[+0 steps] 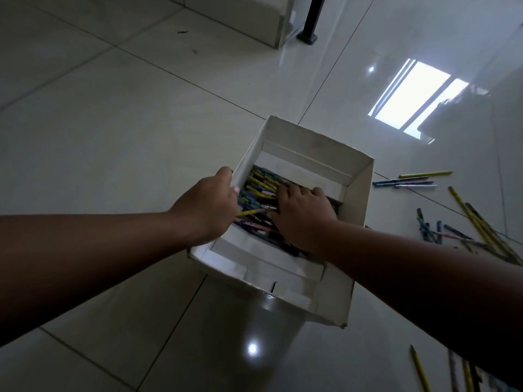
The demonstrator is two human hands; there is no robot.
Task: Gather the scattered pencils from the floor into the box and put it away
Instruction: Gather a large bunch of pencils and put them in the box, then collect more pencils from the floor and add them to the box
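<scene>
Gripping the left wall of the white box, the left hand curled its fingers over the rim. The right hand lay on the boxed pencils, fingers bent down into the pile; whether they grasped any could not be told. The box sat on the tiled floor, with loose pencils scattered to its right.

left hand grips box wall | right hand rests on pencils inside
</scene>
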